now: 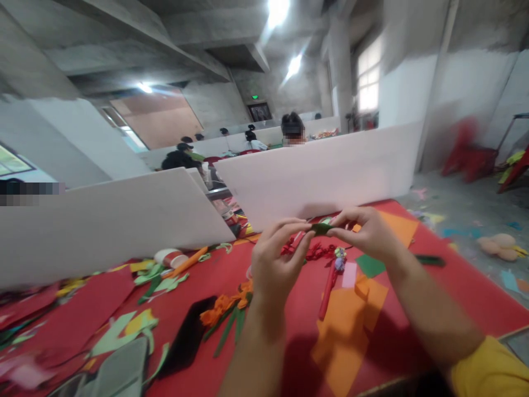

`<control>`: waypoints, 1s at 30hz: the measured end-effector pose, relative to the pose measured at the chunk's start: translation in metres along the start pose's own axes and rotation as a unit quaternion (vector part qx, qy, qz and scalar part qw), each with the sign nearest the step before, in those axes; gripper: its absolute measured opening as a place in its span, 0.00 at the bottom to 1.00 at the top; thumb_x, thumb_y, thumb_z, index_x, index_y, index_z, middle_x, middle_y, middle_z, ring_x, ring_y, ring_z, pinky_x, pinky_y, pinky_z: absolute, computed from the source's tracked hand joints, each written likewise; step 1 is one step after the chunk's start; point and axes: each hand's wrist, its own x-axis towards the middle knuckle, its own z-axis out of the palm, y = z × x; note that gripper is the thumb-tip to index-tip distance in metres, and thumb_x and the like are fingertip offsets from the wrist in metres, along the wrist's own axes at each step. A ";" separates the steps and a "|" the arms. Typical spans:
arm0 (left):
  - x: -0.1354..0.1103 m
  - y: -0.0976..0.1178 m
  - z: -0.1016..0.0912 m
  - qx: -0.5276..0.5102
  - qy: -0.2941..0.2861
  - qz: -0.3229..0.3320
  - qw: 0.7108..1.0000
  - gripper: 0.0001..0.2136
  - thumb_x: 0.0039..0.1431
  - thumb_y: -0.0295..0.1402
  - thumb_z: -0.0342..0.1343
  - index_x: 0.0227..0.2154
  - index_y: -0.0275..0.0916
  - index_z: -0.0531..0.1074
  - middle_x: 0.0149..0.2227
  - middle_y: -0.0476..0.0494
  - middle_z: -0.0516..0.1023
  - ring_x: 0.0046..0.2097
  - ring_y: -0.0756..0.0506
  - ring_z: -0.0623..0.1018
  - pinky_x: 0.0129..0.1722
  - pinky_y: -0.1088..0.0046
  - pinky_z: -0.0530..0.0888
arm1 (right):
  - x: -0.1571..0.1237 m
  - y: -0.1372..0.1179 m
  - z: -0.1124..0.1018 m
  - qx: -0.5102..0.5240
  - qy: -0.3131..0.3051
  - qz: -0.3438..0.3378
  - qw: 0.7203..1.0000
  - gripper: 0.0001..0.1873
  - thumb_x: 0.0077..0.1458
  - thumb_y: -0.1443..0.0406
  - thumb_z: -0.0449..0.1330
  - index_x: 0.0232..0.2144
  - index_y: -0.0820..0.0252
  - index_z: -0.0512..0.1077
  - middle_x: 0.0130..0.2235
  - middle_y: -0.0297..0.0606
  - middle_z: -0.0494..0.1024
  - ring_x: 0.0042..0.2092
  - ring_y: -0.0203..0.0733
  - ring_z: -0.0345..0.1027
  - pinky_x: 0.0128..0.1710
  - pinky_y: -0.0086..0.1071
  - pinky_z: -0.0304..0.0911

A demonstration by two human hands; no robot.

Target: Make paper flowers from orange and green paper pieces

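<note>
Both my hands are raised above a red table (454, 286). My left hand (276, 264) and my right hand (367, 231) pinch the two ends of a small dark green paper piece (321, 227) held between them. Their fingers are closed on it. Below the hands lie curled red paper strips (316, 252), a red stick (327, 292) with a small flower at its tip, and orange paper flowers (225, 309) with green stems.
Orange (343, 336), green (370, 266) and pink paper sheets lie on the table, with paper scraps and a tape roll (171, 256) at left. White partition boards (314, 171) stand behind. Other people sit beyond them. Red chairs (469, 154) stand at right.
</note>
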 end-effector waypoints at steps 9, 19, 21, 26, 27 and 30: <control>-0.003 0.002 0.003 0.030 0.013 0.022 0.999 0.08 0.70 0.35 0.65 0.49 0.45 0.85 0.48 0.43 0.88 0.51 0.41 0.86 0.56 0.61 0.81 | 0.000 -0.005 0.001 -0.020 0.068 -0.054 0.996 0.04 0.58 0.63 0.72 0.32 0.55 0.87 0.31 0.37 0.84 0.30 0.36 0.69 0.31 0.32 0.62; -0.003 0.015 0.006 0.008 0.002 -0.038 0.999 0.08 0.65 0.40 0.70 0.44 0.45 0.86 0.42 0.45 0.89 0.43 0.43 0.86 0.42 0.68 0.81 | -0.006 -0.009 0.010 -0.051 0.120 -0.111 0.985 0.04 0.60 0.67 0.70 0.33 0.57 0.87 0.31 0.37 0.83 0.28 0.34 0.68 0.27 0.30 0.62; -0.004 0.017 0.007 0.014 0.002 -0.061 0.998 0.08 0.64 0.41 0.71 0.42 0.45 0.86 0.39 0.46 0.89 0.40 0.44 0.85 0.38 0.70 0.80 | -0.008 -0.011 0.013 -0.058 0.124 -0.121 0.983 0.05 0.59 0.69 0.69 0.33 0.57 0.87 0.31 0.37 0.83 0.30 0.35 0.71 0.28 0.29 0.64; -0.007 0.018 0.009 0.015 -0.004 -0.096 0.995 0.07 0.63 0.39 0.71 0.41 0.45 0.84 0.38 0.49 0.88 0.38 0.46 0.85 0.37 0.71 0.80 | -0.011 -0.013 0.019 -0.069 0.120 -0.144 0.980 0.06 0.59 0.71 0.69 0.35 0.56 0.86 0.34 0.37 0.83 0.33 0.38 0.76 0.31 0.30 0.69; -0.008 0.018 0.009 0.012 0.002 -0.096 0.995 0.07 0.63 0.37 0.70 0.42 0.45 0.84 0.39 0.49 0.88 0.39 0.46 0.85 0.38 0.71 0.81 | -0.012 -0.013 0.019 -0.068 0.116 -0.150 0.979 0.06 0.59 0.71 0.69 0.36 0.56 0.86 0.34 0.37 0.83 0.34 0.38 0.76 0.32 0.31 0.70; -0.008 0.017 0.010 0.000 0.032 -0.069 0.997 0.08 0.64 0.32 0.69 0.46 0.45 0.82 0.44 0.47 0.87 0.43 0.46 0.86 0.40 0.71 0.83 | -0.012 -0.012 0.019 -0.063 0.103 -0.174 0.977 0.07 0.60 0.72 0.70 0.38 0.56 0.85 0.36 0.37 0.84 0.35 0.38 0.77 0.33 0.31 0.72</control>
